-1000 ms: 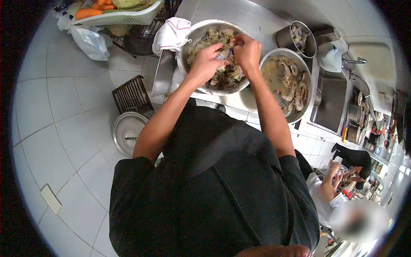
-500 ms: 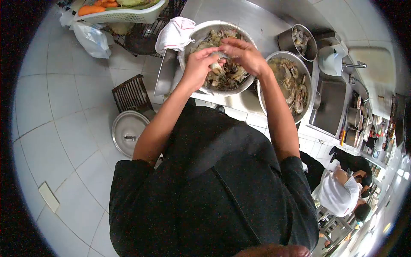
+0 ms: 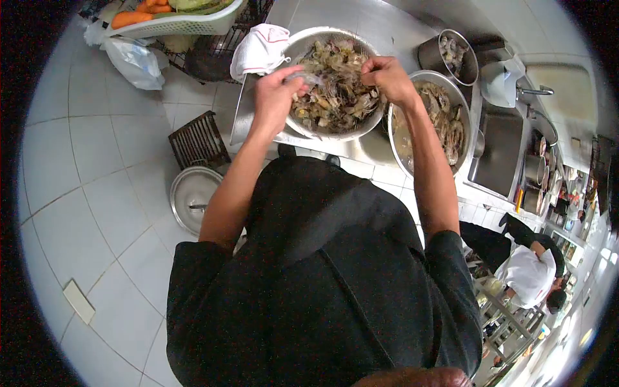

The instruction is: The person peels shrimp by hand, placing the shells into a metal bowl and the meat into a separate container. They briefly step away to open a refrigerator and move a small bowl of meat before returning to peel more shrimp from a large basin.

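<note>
A pale, translucent shrimp [image 3: 307,79] lies in my left hand [image 3: 277,98], gripped between thumb and fingers over the left side of a metal bowl [image 3: 335,137]. Heads and shells [image 3: 338,90] fill that bowl. My right hand [image 3: 389,79] is above its right side, fingertips pinched together; what they hold is too small to make out. To the right, a wide metal basin [image 3: 404,166] contains whole shrimp [image 3: 450,132] in cloudy liquid. Behind it stands a metal pot [image 3: 431,58] with peeled-looking shrimp [image 3: 454,51] inside.
A white cloth [image 3: 259,49] rests at the counter's left edge. Farther left are a vegetable basket [image 3: 193,24] and a plastic bag [image 3: 134,61]. A sink [image 3: 498,155] lies to the right. On the floor is a round lid [image 3: 193,193]. Another person [image 3: 525,274] works at lower right.
My hands have separated: the left moved left with the shrimp, the right moved right. More of the shells in the bowl now shows. The other person has shifted position.
</note>
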A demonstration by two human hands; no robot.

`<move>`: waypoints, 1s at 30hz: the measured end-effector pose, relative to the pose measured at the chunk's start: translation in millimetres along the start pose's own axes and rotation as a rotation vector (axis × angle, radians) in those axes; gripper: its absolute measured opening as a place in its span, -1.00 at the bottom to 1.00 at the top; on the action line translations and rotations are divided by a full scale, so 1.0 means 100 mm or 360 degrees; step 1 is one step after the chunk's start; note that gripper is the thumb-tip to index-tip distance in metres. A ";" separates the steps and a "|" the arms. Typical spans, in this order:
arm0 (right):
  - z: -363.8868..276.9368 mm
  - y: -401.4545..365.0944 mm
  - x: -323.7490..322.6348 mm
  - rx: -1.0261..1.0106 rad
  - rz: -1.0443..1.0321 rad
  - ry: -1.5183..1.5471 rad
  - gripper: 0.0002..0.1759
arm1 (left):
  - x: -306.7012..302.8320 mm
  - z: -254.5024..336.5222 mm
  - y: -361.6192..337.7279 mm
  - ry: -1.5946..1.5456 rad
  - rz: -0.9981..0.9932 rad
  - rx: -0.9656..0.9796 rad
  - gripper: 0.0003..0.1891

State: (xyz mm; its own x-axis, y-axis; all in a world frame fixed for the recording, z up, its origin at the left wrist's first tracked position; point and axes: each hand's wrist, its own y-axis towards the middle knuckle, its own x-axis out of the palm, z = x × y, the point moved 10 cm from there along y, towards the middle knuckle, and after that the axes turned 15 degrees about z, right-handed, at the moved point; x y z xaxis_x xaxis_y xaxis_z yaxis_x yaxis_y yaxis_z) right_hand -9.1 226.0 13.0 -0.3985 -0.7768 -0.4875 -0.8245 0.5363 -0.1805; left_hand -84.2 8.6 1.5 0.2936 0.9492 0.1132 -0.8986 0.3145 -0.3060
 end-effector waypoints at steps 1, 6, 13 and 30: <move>-0.11 0.03 -0.02 -0.0139 0.0044 -0.0130 -0.78 | 0.02 -0.02 0.04 -0.0095 -0.0014 -0.0057 -0.64; -0.98 -0.33 0.28 -0.0878 0.0183 -0.0445 -0.56 | 0.27 -0.24 0.07 -0.0407 -0.0077 -0.0406 -0.59; -0.97 -0.55 0.52 -0.1267 0.0347 -0.0809 -0.56 | 0.48 -0.31 0.08 -0.0561 -0.0345 -0.0572 -0.58; -0.63 -0.48 0.47 -0.1163 0.0480 -0.0660 -0.64 | 0.52 -0.34 -0.04 -0.0254 -0.0235 -0.0439 -0.38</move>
State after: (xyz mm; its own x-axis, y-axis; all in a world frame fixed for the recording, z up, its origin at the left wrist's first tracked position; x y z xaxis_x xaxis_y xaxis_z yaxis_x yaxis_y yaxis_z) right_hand -13.2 143.0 52.5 -0.5794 -0.3789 -0.7217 -0.8147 0.2439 0.5261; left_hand -53.6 57.2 -23.8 0.3399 0.8862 0.3149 -0.7218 0.4605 -0.5167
